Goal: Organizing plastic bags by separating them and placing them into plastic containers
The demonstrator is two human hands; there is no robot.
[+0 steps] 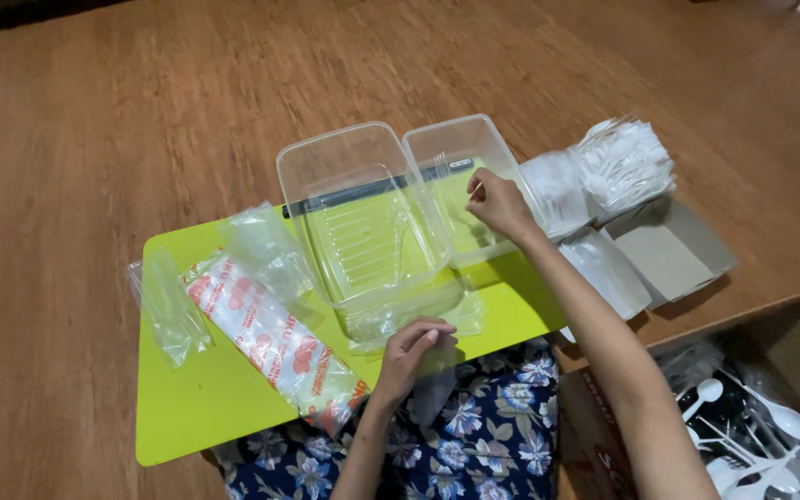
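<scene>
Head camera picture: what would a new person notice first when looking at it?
The bright lime-green board on the person's lap stands out against the brown wooden floor. On it sit two clear plastic containers side by side; the right hand reaches into the right one, while the left hand pinches a clear plastic bag at the board's near edge. At lower right, a cardboard box holds white plastic spoons.
</scene>
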